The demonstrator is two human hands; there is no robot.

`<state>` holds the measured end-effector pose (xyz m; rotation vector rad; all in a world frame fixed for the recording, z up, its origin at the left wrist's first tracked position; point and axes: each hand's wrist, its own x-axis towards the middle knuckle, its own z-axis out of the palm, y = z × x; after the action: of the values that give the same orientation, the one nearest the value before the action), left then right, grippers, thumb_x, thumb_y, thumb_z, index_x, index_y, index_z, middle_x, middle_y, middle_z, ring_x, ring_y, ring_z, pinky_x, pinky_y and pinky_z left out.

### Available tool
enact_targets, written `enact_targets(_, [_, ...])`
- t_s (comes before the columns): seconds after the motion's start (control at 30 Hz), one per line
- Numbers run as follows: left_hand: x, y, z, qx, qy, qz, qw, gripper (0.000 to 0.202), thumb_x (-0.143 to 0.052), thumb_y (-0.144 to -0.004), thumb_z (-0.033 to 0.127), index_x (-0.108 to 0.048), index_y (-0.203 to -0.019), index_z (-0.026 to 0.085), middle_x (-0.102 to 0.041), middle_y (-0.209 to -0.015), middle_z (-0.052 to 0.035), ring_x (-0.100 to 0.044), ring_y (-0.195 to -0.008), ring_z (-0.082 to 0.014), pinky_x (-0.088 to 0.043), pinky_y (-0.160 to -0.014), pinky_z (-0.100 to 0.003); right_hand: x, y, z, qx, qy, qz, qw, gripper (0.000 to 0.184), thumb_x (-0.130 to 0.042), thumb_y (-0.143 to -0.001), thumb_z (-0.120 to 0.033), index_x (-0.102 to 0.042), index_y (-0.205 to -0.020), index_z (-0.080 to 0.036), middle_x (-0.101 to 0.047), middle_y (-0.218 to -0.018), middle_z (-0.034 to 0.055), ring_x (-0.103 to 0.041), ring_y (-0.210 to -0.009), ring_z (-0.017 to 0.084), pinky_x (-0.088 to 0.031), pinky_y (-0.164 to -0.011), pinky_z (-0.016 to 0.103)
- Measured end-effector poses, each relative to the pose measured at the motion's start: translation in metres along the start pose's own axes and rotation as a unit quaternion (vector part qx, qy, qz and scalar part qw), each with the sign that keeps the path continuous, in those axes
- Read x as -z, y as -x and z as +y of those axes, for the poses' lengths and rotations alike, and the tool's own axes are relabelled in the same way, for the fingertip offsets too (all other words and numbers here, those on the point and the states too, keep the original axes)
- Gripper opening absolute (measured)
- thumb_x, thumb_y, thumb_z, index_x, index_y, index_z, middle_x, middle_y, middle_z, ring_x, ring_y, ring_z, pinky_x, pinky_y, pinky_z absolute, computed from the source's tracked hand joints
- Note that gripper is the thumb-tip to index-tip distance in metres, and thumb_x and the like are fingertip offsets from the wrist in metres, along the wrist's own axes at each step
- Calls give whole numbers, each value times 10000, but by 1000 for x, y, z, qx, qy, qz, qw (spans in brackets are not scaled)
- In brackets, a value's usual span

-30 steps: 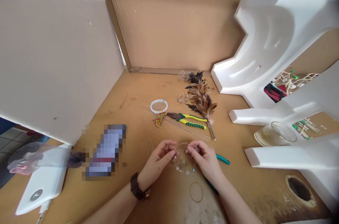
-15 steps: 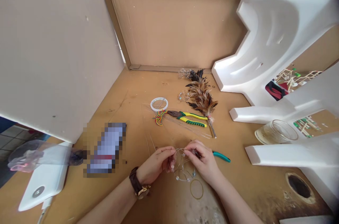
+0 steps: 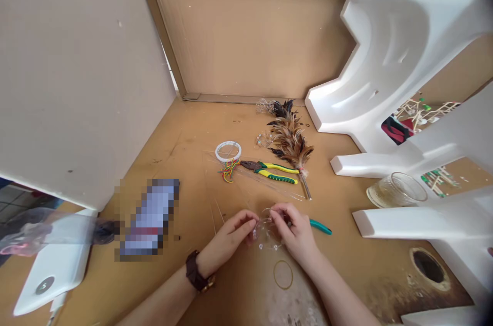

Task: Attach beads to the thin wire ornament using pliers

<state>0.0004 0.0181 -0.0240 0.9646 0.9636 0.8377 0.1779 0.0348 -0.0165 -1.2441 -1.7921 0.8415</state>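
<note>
Beaded wire loop (image 3: 265,236), a thin ring of clear wire strung with small glassy beads, is held just above the worktop (image 3: 185,161) at the near middle, between the two hands. The left hand (image 3: 231,236) pinches its left side with thumb and fingertips pressed together, a brown watch (image 3: 197,277) on that wrist. The right hand (image 3: 295,231) pinches the right side in the same way, fingers curled inward over the wire. A teal-handled tool (image 3: 319,226) lies on the worktop just beside the right hand, its front end hidden under the fingers. A thin gold ring (image 3: 283,274) lies flat below the hands, near the right forearm. Farther back lie yellow-and-green pliers (image 3: 275,172), with a tangle of coloured threads (image 3: 229,169) at their tip and a white tape roll (image 3: 228,151) just behind that. A bundle of brown feathers (image 3: 288,141) lies to the right of the roll. A glass jar (image 3: 396,190) rests on its side near white foam packing (image 3: 404,59) at the right.
</note>
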Motion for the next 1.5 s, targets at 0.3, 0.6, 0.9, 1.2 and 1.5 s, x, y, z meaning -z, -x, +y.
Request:
enact_targets(0.3, [-2, 4, 1, -40, -49, -25, 998, 292, -572, -788, 375, -534, -1001, 178, -566, -829, -18, -531, -715, -128, -450, -687, -273, 1, -3, 0, -83, -119, 9, 989, 174, -496, -840, -370, -528, -846, -199, -608, -681, 2, -477, -418, 80, -394, -435, 215])
enact_targets(0.6, [1, 5, 3, -34, -76, -32, 996, 237, -570, -786, 381, -568, -833, 149, -548, -711, -4, -493, -618, -103, -421, -607, -230, 5, -6, -5, -148, -205, -33, 967, 251, -550, -787, -427, -546, -818, -178, -609, -673, -1, -474, -414, 67, -383, -409, 200])
enact_targets(0.9, [-1, 5, 12, -36, -49, 35, 998, 236, -590, -762, 383, -565, -795, 152, -546, -685, 8, -502, -580, -100, -423, -607, -238, 10, -11, -10, -190, -322, -34, 927, 334, -554, -775, -443, -510, -1000, -200, -615, -779, 10, -551, -490, 94, -405, -420, 208])
enact_targets(1.2, [-3, 7, 14, -36, -41, 55, 997, 231, -620, -736, 374, -574, -785, 153, -545, -657, 18, -502, -576, -98, -419, -606, -239, 9, -11, -11, -170, -338, -31, 925, 324, -658, -699, -302, -535, -986, -217, -558, -834, -6, -564, -590, 87, -465, -573, 241])
enact_targets(1.5, [0, 7, 8, -45, -36, 17, 998, 203, -541, -812, 349, -563, -810, 147, -570, -664, 2, -519, -573, -99, -438, -602, -242, 5, -11, -9, -179, -344, -27, 921, 288, -668, -681, -268, -535, -929, -204, -522, -732, -35, -548, -570, 85, -447, -545, 232])
